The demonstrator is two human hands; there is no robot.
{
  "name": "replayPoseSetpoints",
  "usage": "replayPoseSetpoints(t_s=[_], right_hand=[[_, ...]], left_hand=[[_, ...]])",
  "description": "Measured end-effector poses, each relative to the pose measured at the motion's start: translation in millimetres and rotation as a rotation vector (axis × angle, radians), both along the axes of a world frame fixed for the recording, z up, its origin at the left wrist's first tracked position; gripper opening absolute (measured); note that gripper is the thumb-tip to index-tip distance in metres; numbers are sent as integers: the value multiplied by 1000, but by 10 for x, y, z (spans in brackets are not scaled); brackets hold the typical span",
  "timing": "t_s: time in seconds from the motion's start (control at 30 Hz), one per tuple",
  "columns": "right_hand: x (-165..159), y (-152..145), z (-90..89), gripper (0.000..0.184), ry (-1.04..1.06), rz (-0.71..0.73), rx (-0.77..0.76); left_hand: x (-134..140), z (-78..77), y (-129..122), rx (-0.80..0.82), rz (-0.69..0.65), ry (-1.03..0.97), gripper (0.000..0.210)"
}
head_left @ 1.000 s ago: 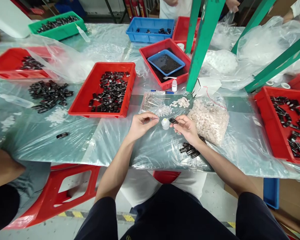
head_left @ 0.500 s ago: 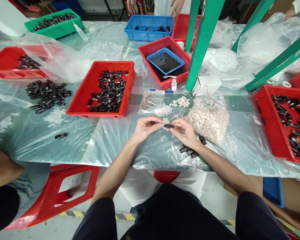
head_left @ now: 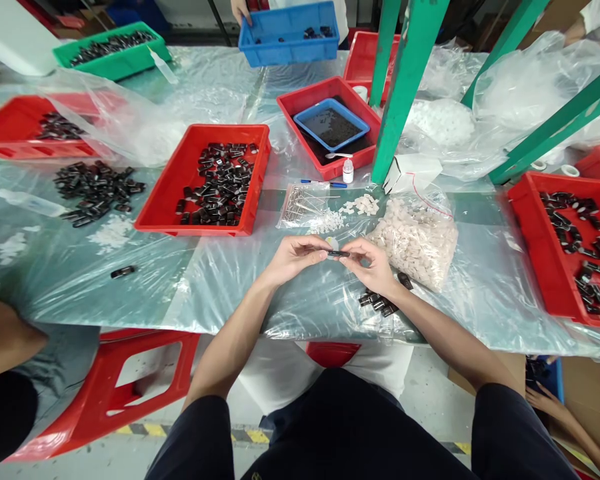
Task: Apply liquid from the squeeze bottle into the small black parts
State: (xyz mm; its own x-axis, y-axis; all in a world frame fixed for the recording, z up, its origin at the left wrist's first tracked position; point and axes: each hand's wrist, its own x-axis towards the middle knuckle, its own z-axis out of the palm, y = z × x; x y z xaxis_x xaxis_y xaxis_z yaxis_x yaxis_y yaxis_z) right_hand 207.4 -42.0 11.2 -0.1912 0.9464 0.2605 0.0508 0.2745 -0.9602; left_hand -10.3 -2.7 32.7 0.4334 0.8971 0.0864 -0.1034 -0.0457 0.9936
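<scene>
Close together: left hand (head_left: 296, 259), right hand (head_left: 373, 264).

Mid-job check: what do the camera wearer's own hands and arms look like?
The left hand and right hand are ungloved, with no watch or bracelet showing. The forearms are uncovered; short, dark navy sleeves end near the elbows.

Red stool (head_left: 94, 400) on grey floor (head_left: 100, 459) with yellow-black striping (head_left: 257, 436); green posts (head_left: 403, 93), plastic-covered table (head_left: 150, 300)
</scene>
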Motion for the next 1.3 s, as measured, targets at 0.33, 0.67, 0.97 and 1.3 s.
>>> replayPoseSetpoints(t_s=[0.33,0.67,0.97,1.3], right_hand=[[53,-40,-8,16,-188,-45,194],[5,-32,-62,21,-159,-21,168],[27,-12,-71,17,-139,-12,193],[42,-31,-5,10,-221,-43,202]], left_hand=[[0,-17,7,66,-37,51,24],[-49,56,-66,379,16,154,14],[-341,-3,254,192,710,-231,29],[-790,-50,551,-107,1103,-523,16]])
